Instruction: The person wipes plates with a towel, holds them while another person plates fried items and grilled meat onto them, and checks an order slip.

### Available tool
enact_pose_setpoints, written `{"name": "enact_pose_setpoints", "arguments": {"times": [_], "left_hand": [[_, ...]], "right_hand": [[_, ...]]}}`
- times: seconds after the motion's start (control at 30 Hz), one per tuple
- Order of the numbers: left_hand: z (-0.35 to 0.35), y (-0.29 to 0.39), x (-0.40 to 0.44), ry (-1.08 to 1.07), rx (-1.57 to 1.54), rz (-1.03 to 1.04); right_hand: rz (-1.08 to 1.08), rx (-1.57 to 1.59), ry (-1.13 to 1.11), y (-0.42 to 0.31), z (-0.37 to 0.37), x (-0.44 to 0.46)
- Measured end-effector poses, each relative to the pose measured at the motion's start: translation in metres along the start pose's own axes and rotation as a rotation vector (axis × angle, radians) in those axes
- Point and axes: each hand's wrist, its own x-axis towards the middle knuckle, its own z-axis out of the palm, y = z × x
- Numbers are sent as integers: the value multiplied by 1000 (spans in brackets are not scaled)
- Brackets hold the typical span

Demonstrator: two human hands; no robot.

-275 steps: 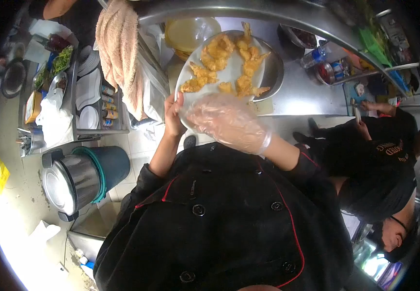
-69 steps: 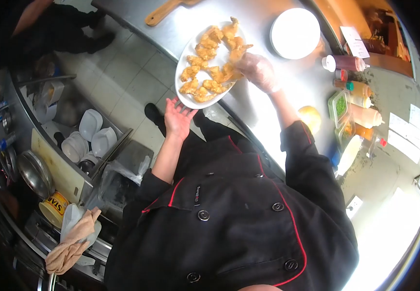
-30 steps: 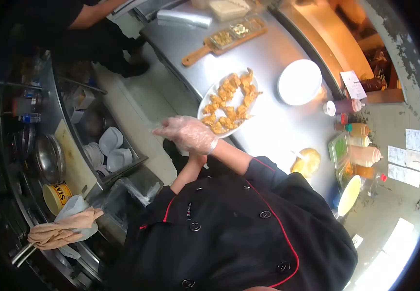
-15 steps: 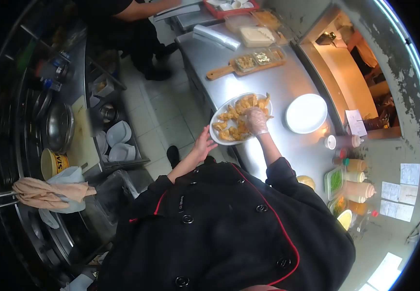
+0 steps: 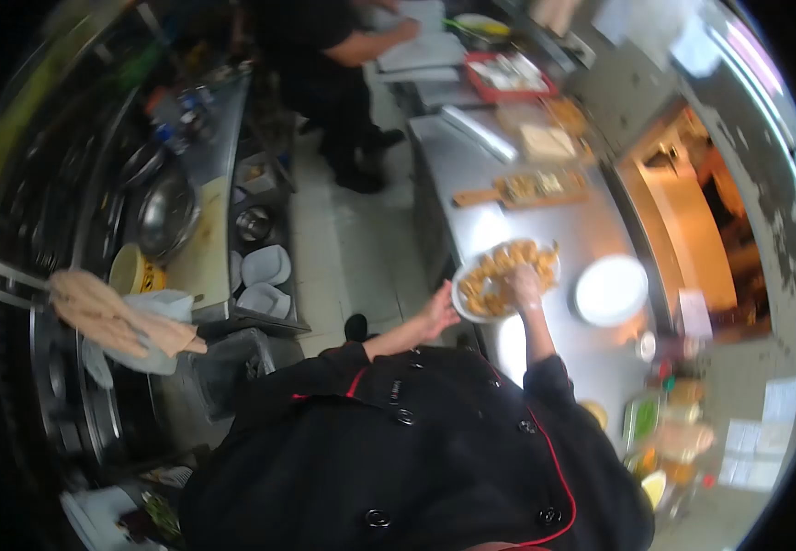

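An oval white plate (image 5: 461, 296) bears several golden fried pieces (image 5: 482, 275) set round its rim, over the near part of the steel table. My left hand (image 5: 438, 312) is bare, at the plate's left edge, with its fingers apart and touching or nearly touching the rim. Over the right part of the plate, my right hand (image 5: 523, 283) wears a clear plastic glove and has its fingers down among the fried pieces. Its fingers are bunched, and blur hides whether a piece is between them.
White plates (image 5: 611, 290) are stacked on the steel table (image 5: 453, 163) to the right. Beyond the plate lies a wooden board (image 5: 545, 188) with containers. Sauce bottles (image 5: 685, 439) stand at the right. A co-worker (image 5: 343, 73) stands at the upper left. A metal bowl (image 5: 168, 219) is on the left counter.
Since half a second ago the view has turned, and the plate and both hands appear further right and lower. My right hand remains over the fried pieces, my left hand at the rim.
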Motion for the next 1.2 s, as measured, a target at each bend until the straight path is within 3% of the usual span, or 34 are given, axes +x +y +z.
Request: {"name": "enact_pose_setpoints", "arguments": {"times": [0.03,0.1,0.17,0.3,0.4,0.47,0.5,0.57,0.6,0.63,0.67,0.73,0.77,0.83,1.03,1.07,1.17,1.2], "left_hand": [[-5,-5,7,-19,2,-4],[-2,-6,7,-75,7,-8],[5,-3,3,-131,78,-30],[7,-7,6,-157,223,-113],[-1,-13,0,128,287,31],[-63,-52,52,446,427,137],[-79,-44,34,508,490,126],[-163,-72,31,378,393,306],[-195,-81,12,350,153,372],[-249,-95,2,545,736,365],[-277,-102,-24,801,922,202],[-297,-99,-94,838,-31,319],[-344,-115,-112,702,-515,338],[-334,-122,-167,1093,31,418],[-282,-122,-267,1625,281,29],[-315,-150,-255,1826,346,-63],[-297,-128,-256,2097,327,240],[-291,-107,-260,2203,266,429]], "right_hand": [[-78,120,191,12,15,-1],[15,63,122,7,-5,-4],[-30,93,138,19,-2,-3],[-51,171,309,-9,-52,-11],[-62,179,333,-34,-70,-14],[-150,213,313,-51,-78,-10],[-196,228,300,-62,-82,-10],[-276,288,346,-89,-99,-11],[-333,347,354,-92,-94,-7],[-390,409,364,-95,-90,-1],[-421,407,355,-99,-91,1],[-477,401,341,-106,-94,6],[-493,405,349,-107,-93,8],[-527,423,361,-113,-86,10],[-601,613,233,-146,-78,15],[-637,633,221,-154,-77,18],[-720,653,190,-174,-78,23],[-743,652,186,-179,-76,25]]}}
